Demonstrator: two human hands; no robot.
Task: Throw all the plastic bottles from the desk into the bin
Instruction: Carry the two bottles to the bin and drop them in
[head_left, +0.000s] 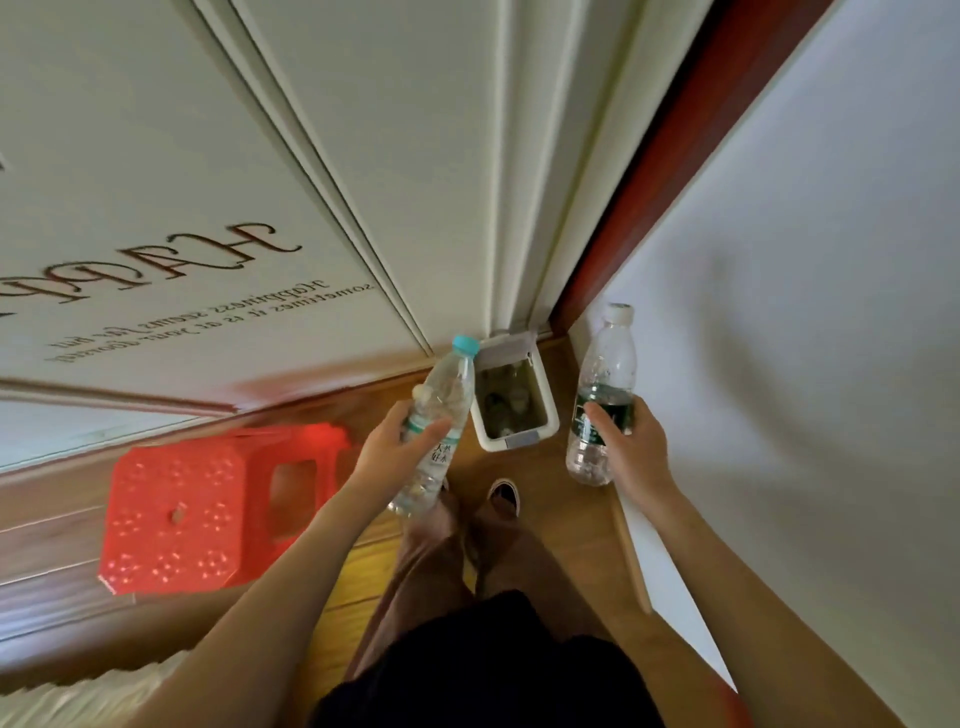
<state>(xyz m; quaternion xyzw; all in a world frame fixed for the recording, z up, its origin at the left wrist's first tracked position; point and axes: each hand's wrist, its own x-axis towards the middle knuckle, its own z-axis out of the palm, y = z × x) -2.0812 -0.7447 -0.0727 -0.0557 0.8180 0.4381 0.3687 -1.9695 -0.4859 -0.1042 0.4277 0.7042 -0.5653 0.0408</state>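
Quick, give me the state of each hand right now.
Left hand: closed around the bottle with the blue cap.
Right hand: closed around the bottle with the white cap.

Wood floor (363, 582), warm brown planks. Red stool (176, 514) on floor, left of left hand (387, 447). White door (156, 156) with brown lettering (208, 260) beyond that hand, up and left. White wall (805, 312) right of right hand (631, 441). Dark red frame (670, 150) between door and wall. Soft, even light.
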